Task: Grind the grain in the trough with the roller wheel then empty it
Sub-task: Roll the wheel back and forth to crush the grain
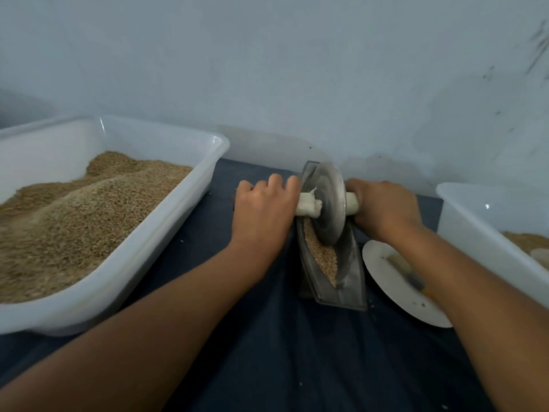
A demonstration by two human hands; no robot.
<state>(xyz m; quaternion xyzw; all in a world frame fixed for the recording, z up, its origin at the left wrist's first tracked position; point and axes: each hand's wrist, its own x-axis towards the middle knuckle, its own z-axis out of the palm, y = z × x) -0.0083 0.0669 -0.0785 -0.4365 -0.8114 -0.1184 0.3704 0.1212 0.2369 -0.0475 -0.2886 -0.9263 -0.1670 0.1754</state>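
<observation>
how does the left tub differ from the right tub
The left tub is heaped with grain across most of its floor; the right tub shows only a small patch. The left tub is almost wholly in view; the right tub is cut off by the frame edge. Both are white plastic.

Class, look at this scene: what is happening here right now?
A person is grinding grain in a narrow metal trough. The left hand and right hand each grip one end of the roller wheel handle, the wheel standing in the trough. A big tub of grain sits left; nothing is emptied yet.
</observation>
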